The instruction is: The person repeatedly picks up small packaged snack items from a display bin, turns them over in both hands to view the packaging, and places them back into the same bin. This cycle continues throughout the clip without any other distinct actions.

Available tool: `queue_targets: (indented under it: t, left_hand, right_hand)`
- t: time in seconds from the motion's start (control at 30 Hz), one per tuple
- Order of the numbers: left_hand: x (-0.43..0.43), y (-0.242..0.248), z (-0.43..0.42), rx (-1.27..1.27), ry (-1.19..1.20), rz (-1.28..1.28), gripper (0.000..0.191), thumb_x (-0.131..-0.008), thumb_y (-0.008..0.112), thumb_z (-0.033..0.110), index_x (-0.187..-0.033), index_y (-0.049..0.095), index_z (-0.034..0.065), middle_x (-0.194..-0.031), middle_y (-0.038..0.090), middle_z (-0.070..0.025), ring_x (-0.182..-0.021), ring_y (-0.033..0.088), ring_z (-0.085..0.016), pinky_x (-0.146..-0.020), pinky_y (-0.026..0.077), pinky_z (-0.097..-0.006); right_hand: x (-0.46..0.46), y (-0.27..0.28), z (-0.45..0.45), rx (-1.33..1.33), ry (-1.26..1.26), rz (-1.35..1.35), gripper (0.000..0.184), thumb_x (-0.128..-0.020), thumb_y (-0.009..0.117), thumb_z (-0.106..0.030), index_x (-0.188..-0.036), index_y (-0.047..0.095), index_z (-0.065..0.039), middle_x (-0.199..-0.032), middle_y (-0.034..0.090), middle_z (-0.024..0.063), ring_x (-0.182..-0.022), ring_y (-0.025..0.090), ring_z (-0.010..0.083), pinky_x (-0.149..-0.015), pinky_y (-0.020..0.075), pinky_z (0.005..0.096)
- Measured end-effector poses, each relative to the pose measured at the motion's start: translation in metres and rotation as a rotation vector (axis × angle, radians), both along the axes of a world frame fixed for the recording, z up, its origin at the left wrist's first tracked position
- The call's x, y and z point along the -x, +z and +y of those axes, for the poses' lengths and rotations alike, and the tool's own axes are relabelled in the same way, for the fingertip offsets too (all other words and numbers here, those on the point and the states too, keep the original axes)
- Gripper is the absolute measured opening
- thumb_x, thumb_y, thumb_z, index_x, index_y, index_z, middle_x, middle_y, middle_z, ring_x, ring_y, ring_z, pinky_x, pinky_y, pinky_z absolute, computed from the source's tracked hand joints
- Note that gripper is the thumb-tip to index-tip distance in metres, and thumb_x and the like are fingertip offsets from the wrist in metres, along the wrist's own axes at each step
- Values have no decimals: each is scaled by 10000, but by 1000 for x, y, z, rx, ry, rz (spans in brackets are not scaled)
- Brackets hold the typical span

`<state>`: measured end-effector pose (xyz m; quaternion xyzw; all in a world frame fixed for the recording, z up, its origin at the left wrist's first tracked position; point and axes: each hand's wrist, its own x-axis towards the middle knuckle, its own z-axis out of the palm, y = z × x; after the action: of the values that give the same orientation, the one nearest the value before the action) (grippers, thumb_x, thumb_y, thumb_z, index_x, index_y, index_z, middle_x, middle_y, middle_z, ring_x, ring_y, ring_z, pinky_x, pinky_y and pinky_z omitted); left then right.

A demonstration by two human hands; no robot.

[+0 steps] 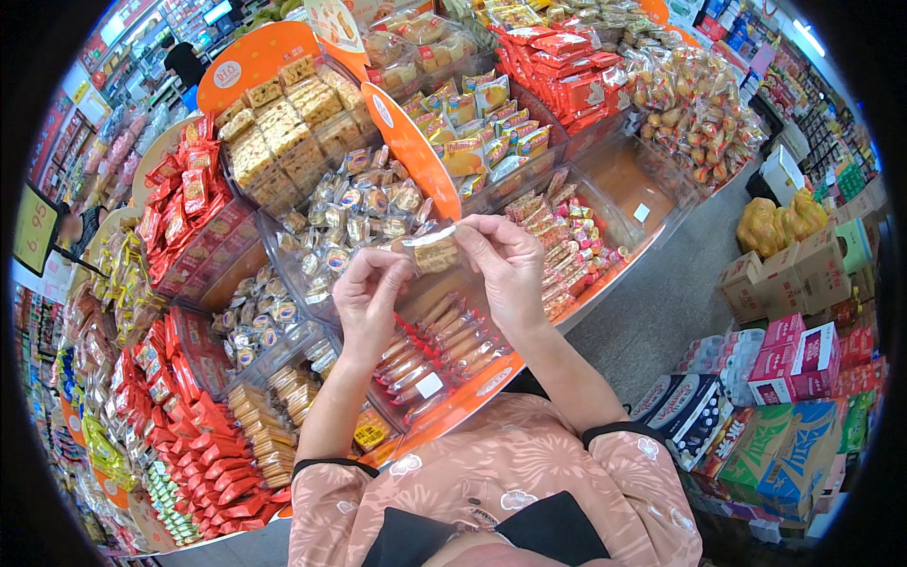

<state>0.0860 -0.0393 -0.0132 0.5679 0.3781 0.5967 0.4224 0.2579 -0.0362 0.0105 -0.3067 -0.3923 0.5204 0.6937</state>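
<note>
Between my hands is a small clear-wrapped snack (pixel 434 256), tan inside, with a white strip along its upper edge. My right hand (pixel 506 266) pinches the right end of that strip between thumb and fingertips. On the other side my left hand (pixel 372 298) has its thumb and curled fingers at the packet's left end. The packet is held above a clear plastic bin of long wrapped biscuit sticks (pixel 464 333) with red ends. Round individually wrapped biscuits (pixel 354 202) fill the bin just beyond my left hand. Past my right hand lie small wrapped candies (pixel 581 237).
An orange-edged display (pixel 468 407) of clear bins curves around me. Red packets (pixel 212 453) are heaped at left, nut bars (pixel 283 127) stand further back, and yellow cake packets (pixel 489 131) lie beyond. Drink cartons (pixel 786 439) are stacked on the floor at right. A person (pixel 183 62) is far back.
</note>
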Motion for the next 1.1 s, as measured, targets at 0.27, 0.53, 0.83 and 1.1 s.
queue_targets:
  t: [0.27, 0.53, 0.83, 1.1]
  left_hand:
    - [5, 15, 7, 433, -254, -240, 318, -1037, 537, 293, -1255, 501, 65, -1000, 686, -80, -815, 656, -114, -637, 478, -214]
    - [1, 9, 10, 274, -134, -291, 443, -925, 655, 35, -1318, 452, 39, -1196, 643, -129, -1019, 650, -167, -872, 547, -296]
    - [-7, 5, 5, 27, -44, -90, 399, -917, 650, -15, -1287, 503, 11, -1177, 644, -112, -1033, 637, -146, -907, 536, -285]
    - [0, -6, 11, 313, -86, -223, 174, -993, 610, 168, -1078, 672, 29, -1000, 728, -65, -782, 602, -55, -729, 487, -214]
  right_hand:
    - [-10, -2, 1, -520, -275, -620, 123, -870, 707, 18, -988, 722, -14, -904, 686, 67, -730, 645, 108, -637, 505, 226]
    - [-13, -14, -12, -704, -181, -881, 312, -801, 731, -6, -1108, 683, -39, -1059, 671, 121, -886, 685, 259, -749, 567, 318]
    - [-2, -21, -1, 166, 308, -183, 177, -933, 680, -54, -1094, 659, 15, -942, 690, 38, -873, 648, 79, -763, 532, 217]
    - [1, -30, 2, 112, 163, -73, 49, -900, 707, -21, -946, 703, -4, -837, 699, 18, -749, 631, 60, -693, 513, 213]
